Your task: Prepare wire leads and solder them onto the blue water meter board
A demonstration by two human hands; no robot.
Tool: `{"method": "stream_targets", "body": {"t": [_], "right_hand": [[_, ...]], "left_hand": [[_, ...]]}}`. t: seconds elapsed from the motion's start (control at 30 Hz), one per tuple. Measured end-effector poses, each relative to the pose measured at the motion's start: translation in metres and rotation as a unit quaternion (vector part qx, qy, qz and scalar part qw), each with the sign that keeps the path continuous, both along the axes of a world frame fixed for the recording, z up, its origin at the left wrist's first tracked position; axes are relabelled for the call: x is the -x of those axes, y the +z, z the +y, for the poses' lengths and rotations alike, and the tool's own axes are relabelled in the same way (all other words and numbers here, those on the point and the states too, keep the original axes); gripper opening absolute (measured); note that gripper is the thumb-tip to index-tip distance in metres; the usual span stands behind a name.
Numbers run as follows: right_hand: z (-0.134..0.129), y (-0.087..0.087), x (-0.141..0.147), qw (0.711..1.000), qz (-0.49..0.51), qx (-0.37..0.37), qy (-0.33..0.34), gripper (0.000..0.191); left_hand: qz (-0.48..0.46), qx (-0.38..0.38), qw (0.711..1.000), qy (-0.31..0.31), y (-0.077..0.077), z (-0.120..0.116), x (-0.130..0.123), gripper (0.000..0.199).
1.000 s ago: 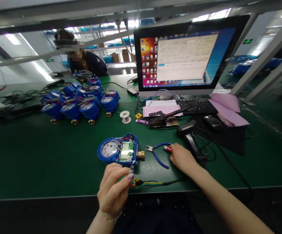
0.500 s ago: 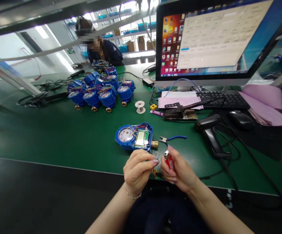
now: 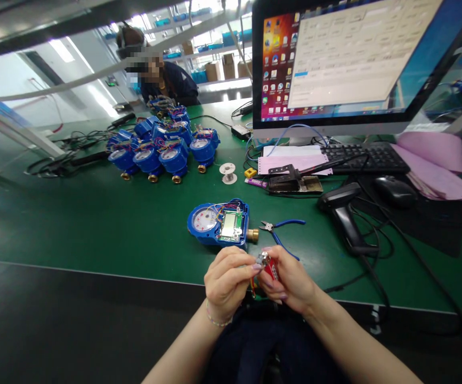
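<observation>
Between the fingertips of my left hand (image 3: 231,277) is a small grey connector (image 3: 259,259), with red and yellow wires (image 3: 253,288) hanging below it. My right hand (image 3: 290,277) is wrapped round a red lighter (image 3: 271,268), whose metal top is against or very near the connector. Whether a flame is lit cannot be made out. Just beyond my left hand lies a blue meter (image 3: 219,223) with its circuit board and small display exposed and a brass fitting on its right end. Blue-handled cutters (image 3: 281,226) rest open beyond my right hand.
Several blue meters (image 3: 169,154) stand at the back left, with a person (image 3: 170,80) behind them. A spool (image 3: 228,173), a soldering iron stand (image 3: 284,184), a barcode scanner (image 3: 346,218), a mouse (image 3: 395,191), a keyboard (image 3: 369,158) and a monitor (image 3: 346,69) are behind and right.
My right hand has moved left, bringing the lighter's top up to the grey connector. More of the cutters' lower handle now shows. My left hand has hardly moved.
</observation>
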State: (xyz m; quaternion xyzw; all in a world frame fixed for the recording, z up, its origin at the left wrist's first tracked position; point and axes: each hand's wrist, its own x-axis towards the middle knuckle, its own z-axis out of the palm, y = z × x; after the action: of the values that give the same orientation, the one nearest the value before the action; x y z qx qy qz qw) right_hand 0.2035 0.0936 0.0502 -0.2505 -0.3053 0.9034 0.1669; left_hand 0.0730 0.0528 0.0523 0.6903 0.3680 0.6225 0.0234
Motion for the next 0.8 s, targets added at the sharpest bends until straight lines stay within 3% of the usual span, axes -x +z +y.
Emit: {"method": "stream_targets", "body": {"t": [0.63, 0.73, 0.8], "right_hand": [[0.002, -0.005, -0.001, 0.999, -0.034, 0.005, 0.015, 0.058], [0.009, -0.008, -0.012, 0.988, -0.117, -0.083, -0.056, 0.062], [0.018, -0.015, -0.027, 0.94, -0.235, -0.212, -0.126, 0.061]], "left_hand": [[-0.009, 0.013, 1.0, 0.012, -0.003, 0.003, 0.001, 0.019], [0.0, 0.016, 0.999, 0.036, -0.001, 0.002, 0.004, 0.017], [0.013, 0.014, 0.997, 0.078, 0.003, 0.001, 0.009, 0.014]]}}
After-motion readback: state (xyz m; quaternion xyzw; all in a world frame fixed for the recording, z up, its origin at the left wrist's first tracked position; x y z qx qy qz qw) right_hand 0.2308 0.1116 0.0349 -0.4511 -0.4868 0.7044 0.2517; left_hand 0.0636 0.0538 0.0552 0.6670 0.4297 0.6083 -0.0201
